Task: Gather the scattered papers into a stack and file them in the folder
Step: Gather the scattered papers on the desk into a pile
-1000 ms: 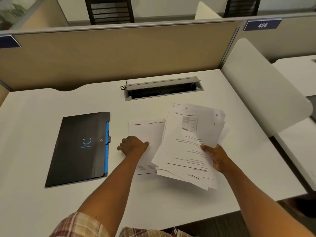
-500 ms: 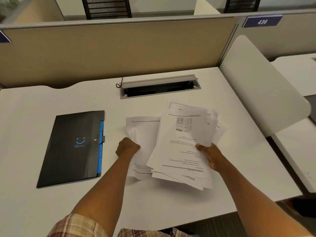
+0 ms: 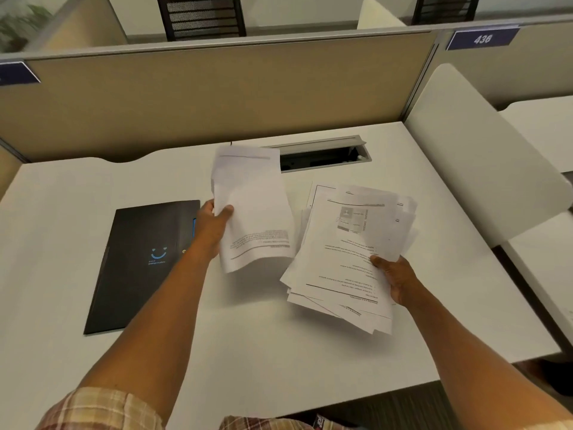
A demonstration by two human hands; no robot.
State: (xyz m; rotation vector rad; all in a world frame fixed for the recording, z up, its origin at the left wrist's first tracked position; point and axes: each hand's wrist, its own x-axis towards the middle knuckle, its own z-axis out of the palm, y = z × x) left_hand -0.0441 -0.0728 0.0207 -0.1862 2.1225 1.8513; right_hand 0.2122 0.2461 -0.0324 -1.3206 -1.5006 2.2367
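My left hand (image 3: 214, 226) pinches a single printed sheet (image 3: 252, 209) by its left edge and holds it raised above the white desk (image 3: 62, 197). My right hand (image 3: 392, 274) grips an uneven stack of printed papers (image 3: 350, 256) at its right side, thumb on top, a little above the desk. The sheet and the stack are apart, the sheet to the left. A black folder (image 3: 139, 265) with a blue smiley mark lies shut on the desk at the left, partly hidden under my left wrist.
A cable slot with a metal lid (image 3: 325, 153) is set in the desk behind the papers. A beige partition (image 3: 201, 97) closes the back. A white side panel (image 3: 483, 150) stands at the right, with another desk beyond it.
My left hand has taken hold of the loose sheet and lifted it off the desk, up and away from the stack. The stack in my right hand has stayed about where it was.
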